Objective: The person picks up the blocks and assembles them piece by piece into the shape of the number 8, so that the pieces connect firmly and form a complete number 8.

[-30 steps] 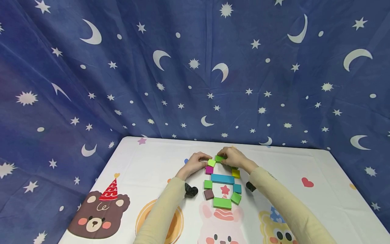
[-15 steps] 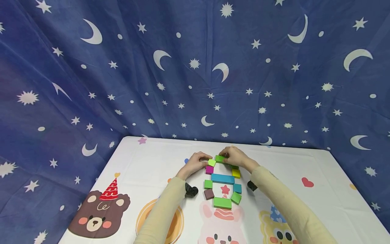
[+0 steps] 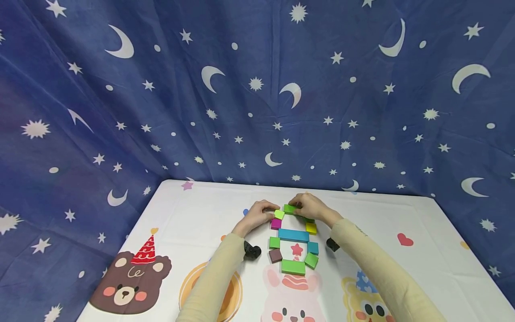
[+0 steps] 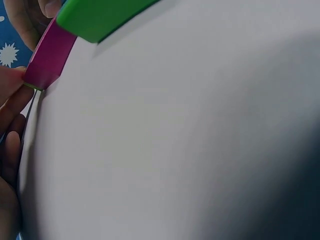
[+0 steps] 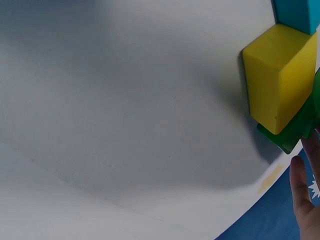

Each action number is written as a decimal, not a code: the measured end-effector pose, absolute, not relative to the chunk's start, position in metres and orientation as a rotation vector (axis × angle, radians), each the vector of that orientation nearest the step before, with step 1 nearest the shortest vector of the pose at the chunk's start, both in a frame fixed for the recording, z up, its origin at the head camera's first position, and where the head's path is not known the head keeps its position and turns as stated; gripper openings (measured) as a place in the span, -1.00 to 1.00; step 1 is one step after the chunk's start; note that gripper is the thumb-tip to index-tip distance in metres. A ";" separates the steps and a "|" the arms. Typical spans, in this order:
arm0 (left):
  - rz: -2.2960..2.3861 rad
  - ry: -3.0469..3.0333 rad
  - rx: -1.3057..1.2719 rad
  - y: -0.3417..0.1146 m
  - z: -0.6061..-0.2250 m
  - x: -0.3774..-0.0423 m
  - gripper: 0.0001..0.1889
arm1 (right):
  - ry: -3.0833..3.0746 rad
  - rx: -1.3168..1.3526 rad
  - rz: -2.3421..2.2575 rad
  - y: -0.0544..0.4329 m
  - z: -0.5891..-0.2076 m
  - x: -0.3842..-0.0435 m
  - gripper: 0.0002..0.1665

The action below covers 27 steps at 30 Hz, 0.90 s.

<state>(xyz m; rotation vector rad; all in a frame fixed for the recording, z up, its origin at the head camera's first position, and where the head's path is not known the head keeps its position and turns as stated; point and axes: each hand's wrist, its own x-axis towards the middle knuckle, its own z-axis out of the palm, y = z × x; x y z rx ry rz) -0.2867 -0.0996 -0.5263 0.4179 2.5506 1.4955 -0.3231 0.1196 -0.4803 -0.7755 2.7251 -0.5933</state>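
Small coloured blocks form a figure-eight outline in the head view. At its upper left, my left hand [image 3: 257, 218] pinches a lime green block [image 3: 279, 214] between thumb and fingers, just beyond a magenta block [image 3: 276, 224]. My right hand [image 3: 311, 208] reaches over the top and grips a green block [image 3: 289, 209], partly covering it. Beneath that hand, another green block [image 5: 287, 137] shows beside the yellow block [image 5: 277, 75] in the right wrist view. A long blue block [image 3: 293, 235] crosses the middle. Left fingertips touch the end of the magenta-sided row in the left wrist view.
The lower loop has a small green block [image 3: 274, 243], a brown block [image 3: 275, 256], a long green block [image 3: 293, 267], a tilted green block [image 3: 311, 260] and a teal block [image 3: 312, 248]. A starry blue curtain [image 3: 241, 112] hangs behind the printed white tablecloth [image 3: 362, 237].
Both hands stay almost still at the top of the outline. The right hand's fingers have shifted very slightly on the green block; the other blocks keep their places.
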 end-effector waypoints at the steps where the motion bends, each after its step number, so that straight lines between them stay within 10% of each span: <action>1: 1.495 2.550 0.420 -0.100 -0.527 -0.287 -0.66 | 2.726 -0.775 -0.594 0.120 -0.481 -0.323 -0.63; 27: 1.667 2.410 0.329 -0.098 -0.526 -0.288 -0.69 | 2.767 -0.667 -0.782 0.140 -0.470 -0.311 -0.63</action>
